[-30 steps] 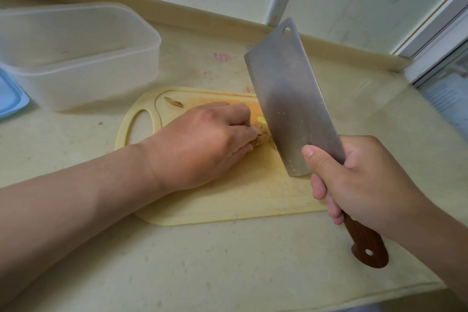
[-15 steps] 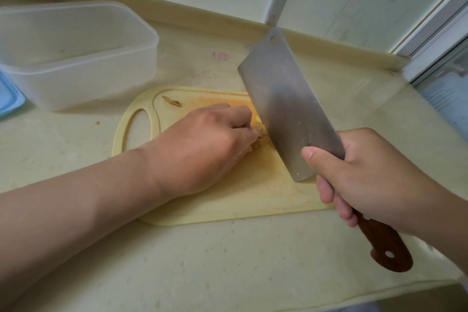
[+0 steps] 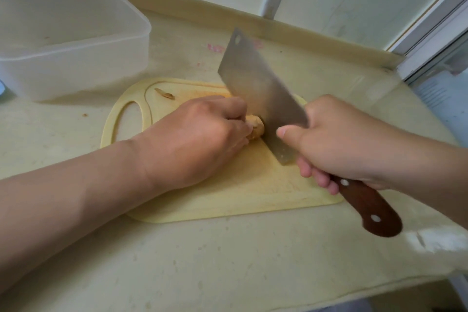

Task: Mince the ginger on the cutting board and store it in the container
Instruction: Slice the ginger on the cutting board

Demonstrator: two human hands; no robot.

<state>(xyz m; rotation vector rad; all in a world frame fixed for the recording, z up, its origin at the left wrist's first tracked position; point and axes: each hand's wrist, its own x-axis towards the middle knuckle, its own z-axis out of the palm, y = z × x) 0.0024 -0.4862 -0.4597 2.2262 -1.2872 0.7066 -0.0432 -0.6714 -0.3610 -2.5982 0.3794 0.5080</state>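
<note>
The tan ginger piece (image 3: 256, 129) was held in the left hand (image 3: 197, 142) grip on the pale yellow cutting board (image 3: 228, 200) — the wooden-handled steel cleaver (image 3: 258, 88) was clasped by the right hand (image 3: 342, 142).

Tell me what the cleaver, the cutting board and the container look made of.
Cleaver: brushed steel blade by its dull grey sheen; handle likely wood, reddish-brown with two rivets. Cutting board: probably plastic, smooth pale yellow, moulded groove. Container: translucent frosted plastic, light shows through.

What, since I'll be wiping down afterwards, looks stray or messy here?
A ginger scrap lies apart at the cutting board's far corner, a small brown crumb sits off the board on the counter, and pink smears mark the counter behind the cleaver.
</note>
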